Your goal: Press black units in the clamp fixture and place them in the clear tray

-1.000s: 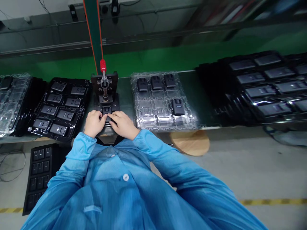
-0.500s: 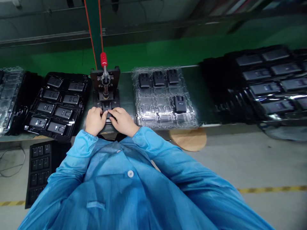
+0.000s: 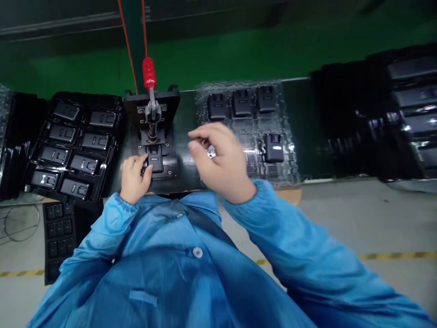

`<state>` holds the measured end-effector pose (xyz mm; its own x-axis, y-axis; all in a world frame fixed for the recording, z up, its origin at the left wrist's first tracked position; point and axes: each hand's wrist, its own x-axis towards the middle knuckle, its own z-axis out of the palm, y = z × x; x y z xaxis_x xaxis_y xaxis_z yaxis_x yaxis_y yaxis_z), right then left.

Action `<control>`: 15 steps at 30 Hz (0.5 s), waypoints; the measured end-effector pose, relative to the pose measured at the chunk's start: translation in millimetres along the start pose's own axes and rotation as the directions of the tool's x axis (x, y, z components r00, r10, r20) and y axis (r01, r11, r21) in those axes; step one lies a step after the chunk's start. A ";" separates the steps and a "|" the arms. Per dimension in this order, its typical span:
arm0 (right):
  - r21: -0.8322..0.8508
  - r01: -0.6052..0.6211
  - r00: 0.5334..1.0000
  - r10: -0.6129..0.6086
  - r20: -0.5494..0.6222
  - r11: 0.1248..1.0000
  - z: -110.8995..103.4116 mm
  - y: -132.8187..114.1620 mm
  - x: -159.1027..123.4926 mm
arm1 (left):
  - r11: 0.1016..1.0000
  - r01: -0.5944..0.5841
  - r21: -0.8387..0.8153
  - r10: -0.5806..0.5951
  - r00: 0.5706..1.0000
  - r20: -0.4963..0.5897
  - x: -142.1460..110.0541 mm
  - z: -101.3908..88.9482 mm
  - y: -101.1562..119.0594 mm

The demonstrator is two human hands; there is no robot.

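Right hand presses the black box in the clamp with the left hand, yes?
No: the head view shows the right hand in the air beside the clear tray. Only the left hand touches the black box in the clamp.

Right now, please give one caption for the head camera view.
Left hand on black rectangular device in black metal clamp fixture; open right hand over clear plastic tray.

- Left-hand fingers (image 3: pixel 140 165): rested on a device (image 3: pixel 155 163) seated in a clamp fixture (image 3: pixel 152 102).
- Left of the fingers: a moulded tray (image 3: pixel 82 97) holding eight devices.
- Right of the fingers: the right hand (image 3: pixel 221 161), over the edge of a blister tray (image 3: pixel 239 86) holding four devices.
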<state>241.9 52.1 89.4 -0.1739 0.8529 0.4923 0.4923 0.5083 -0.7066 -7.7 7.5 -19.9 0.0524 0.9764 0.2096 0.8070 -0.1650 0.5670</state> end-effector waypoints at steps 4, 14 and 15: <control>0.085 -0.054 0.987 0.066 -0.147 0.995 -16.5 -11.4 31.1 | 0.999 -0.050 0.003 0.050 0.998 0.044 -3.4 -1.3 -1.7; 0.096 -0.049 0.999 0.047 0.021 0.994 -9.0 -18.4 110.2 | 1.000 -0.005 -0.001 0.005 0.998 0.064 -7.8 -3.7 1.9; 0.074 -0.077 0.993 0.070 0.098 0.994 -7.0 -18.5 116.0 | 1.000 0.000 -0.005 0.000 0.998 0.061 -8.2 -3.5 2.4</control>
<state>218.6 140.7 163.1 -0.2221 0.8940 0.3892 0.4401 0.4481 -0.7782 -8.3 -1.3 -17.4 0.0881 0.9831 0.1605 0.8038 -0.1653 0.5714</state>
